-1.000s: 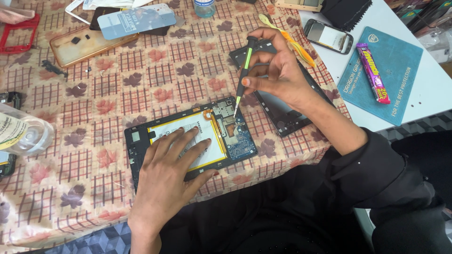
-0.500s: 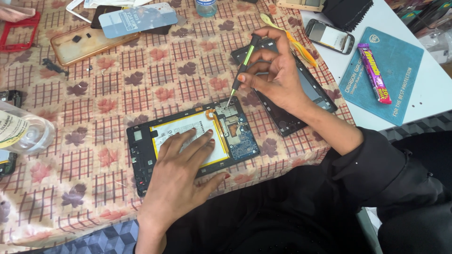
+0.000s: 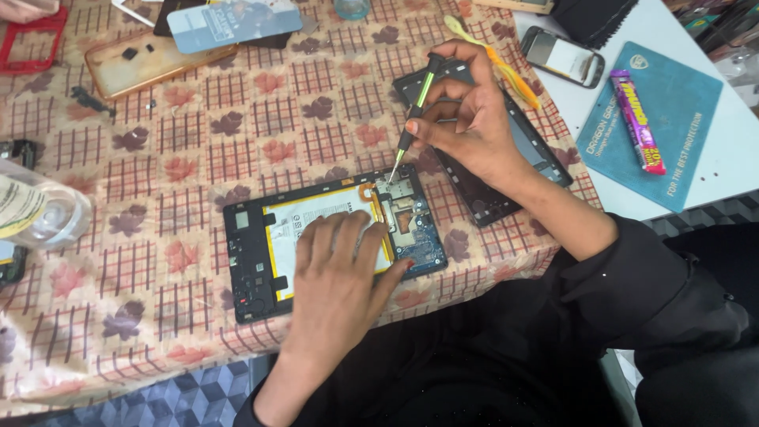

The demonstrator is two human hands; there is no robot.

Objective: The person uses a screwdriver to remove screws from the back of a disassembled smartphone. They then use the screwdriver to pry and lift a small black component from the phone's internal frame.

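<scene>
Right hand (image 3: 473,134) pinches green screwdriver (image 3: 413,119), tip at circuit board (image 3: 411,221); left hand (image 3: 336,273) flat, fingers spread, grips nothing, pressing opened tablet (image 3: 249,269). Back cover off; board apparently still mounted.

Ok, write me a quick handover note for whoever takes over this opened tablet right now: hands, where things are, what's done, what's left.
Left hand: flat on the opened tablet, pressing on its battery.
Right hand: holds a green-and-black screwdriver, tip down at the tablet's top edge by the circuit board.
Back cover: already off, lying on the patterned cloth beyond the tablet, partly under the right hand.
Left: the work at the board's top edge; board and battery are still seated.
</scene>
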